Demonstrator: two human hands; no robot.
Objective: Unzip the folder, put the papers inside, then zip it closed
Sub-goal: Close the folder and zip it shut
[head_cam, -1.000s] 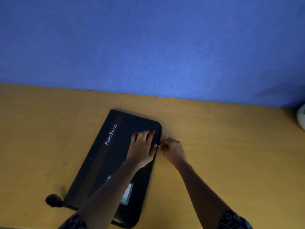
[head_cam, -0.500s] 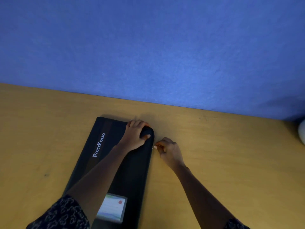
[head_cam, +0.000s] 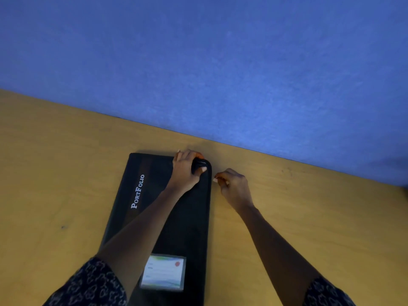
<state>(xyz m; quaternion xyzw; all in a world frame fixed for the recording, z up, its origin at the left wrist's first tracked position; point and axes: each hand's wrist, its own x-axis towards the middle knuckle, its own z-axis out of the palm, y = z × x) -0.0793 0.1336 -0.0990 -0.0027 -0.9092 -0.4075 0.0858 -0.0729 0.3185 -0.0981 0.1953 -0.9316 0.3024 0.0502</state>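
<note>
- Folder (head_cam: 167,208) lies flat on the table (head_cam: 309,217), closed as far as I can see. Its long axis runs away from the person toward the blue wall (head_cam: 220,62), with the top leaning a bit right.
- Left hand (head_cam: 185,171) sits on the folder's far right corner. Fingers are curled over the far edge and the thumb is pressed onto the cover, so it is clamping the corner down.
- Right hand (head_cam: 234,186) is on the table just beside the folder's right edge, near that same corner. Thumb and forefinger are pressed together in a pinch aimed at the edge.
- Probably pinching the zip tab, but the tab is too small to make out, so I can't confirm.
- Key relation: the zip edge lies directly left of the right fingertips, touching or nearly so. The right hand is the one on the zip line and the left is only the anchor.
- My read: the zip track rounds the corner under the left hand. The pull has to follow that curve while the corner stays pinned.
- No papers in view. A label card (head_cam: 163,272) shows at the near end of the cover.
</note>
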